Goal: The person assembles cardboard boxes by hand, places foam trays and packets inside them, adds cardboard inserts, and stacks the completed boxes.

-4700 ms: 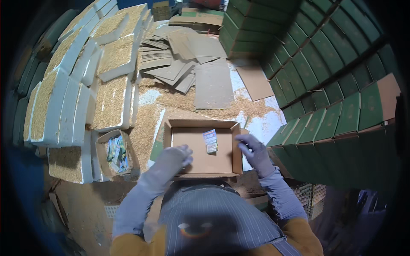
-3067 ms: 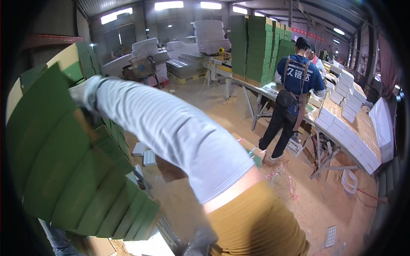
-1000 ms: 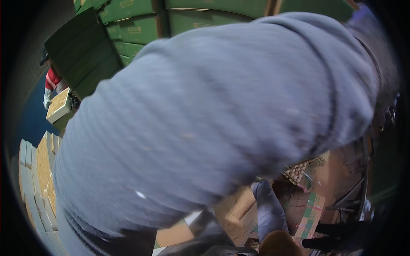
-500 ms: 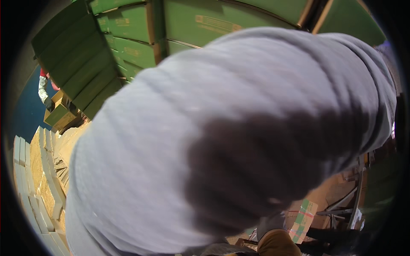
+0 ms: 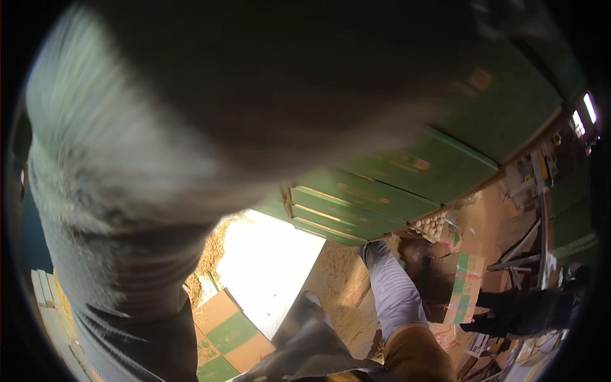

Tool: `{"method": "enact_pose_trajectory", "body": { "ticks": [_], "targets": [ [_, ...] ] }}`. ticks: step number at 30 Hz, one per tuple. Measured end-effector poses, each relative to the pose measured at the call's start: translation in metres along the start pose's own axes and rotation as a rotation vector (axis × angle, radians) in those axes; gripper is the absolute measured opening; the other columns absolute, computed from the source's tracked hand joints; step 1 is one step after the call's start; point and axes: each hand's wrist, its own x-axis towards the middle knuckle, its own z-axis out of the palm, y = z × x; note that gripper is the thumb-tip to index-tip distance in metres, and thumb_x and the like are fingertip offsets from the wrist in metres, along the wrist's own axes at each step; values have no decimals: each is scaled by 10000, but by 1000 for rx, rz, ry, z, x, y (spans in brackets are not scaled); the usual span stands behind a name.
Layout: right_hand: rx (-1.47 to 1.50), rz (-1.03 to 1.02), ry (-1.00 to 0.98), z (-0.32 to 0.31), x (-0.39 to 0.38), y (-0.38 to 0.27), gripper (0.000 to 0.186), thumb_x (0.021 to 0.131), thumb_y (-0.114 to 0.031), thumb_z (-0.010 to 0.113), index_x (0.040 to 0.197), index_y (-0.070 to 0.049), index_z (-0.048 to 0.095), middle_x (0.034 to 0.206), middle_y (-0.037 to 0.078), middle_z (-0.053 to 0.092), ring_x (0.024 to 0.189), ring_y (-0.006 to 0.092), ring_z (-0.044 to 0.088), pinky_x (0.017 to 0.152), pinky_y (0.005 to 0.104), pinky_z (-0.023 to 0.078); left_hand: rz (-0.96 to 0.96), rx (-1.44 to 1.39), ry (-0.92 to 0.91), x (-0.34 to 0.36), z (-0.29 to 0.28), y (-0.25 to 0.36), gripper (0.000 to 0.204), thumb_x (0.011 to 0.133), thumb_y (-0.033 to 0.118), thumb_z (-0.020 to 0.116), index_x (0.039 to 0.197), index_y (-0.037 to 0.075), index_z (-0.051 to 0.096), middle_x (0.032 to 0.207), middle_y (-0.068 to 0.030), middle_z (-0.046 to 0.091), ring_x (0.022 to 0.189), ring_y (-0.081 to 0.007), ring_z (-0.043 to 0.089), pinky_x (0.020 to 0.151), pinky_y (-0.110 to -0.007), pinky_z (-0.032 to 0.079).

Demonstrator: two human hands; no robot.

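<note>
A broad grey sleeve (image 5: 159, 146), blurred and very close to the camera, covers the upper and left part of the view; it appears to be my left arm, and my left hand is hidden. My right forearm, in a lavender sleeve with a mustard upper sleeve, comes up from the lower edge. My right hand (image 5: 374, 251) in a lavender glove reaches the foot of a stack of green cartons (image 5: 388, 184), beside a dark brown box (image 5: 433, 267). Its fingers are too small and shaded to show a grip.
A cardboard box with green and brown flaps (image 5: 229, 328) lies below a white surface (image 5: 270, 267) strewn with husk-like chaff (image 5: 334, 280). Pale round items (image 5: 433, 224) sit beside the stack. More green-and-brown boxes (image 5: 468, 290) stand on the right, pale stacks (image 5: 48, 299) at lower left.
The grey sleeve has shifted up and left, uncovering the white surface, the flapped box and the chaff. My right arm now shows reaching to the foot of the green cartons.
</note>
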Motion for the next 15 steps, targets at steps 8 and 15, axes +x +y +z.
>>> {"method": "enact_pose_trajectory", "body": {
  "ticks": [8,15],
  "targets": [
    [-39,4,-8,7,12,4,428,929,-286,531,1267,-26,505,1197,134,568,1073,266,543,914,378,447,186,59,27,28,0,-30,312,692,277,789,909,73,696,824,-11,678,755,-210,670,746,-331,553],
    [-24,-43,-28,-16,-18,-7,434,925,-277,540,1274,-22,500,1207,145,564,1080,273,540,920,376,446,143,-189,-54,-18,6,-3,328,681,277,799,912,67,700,853,-25,683,822,-232,669,776,-341,553]
  ]
}}
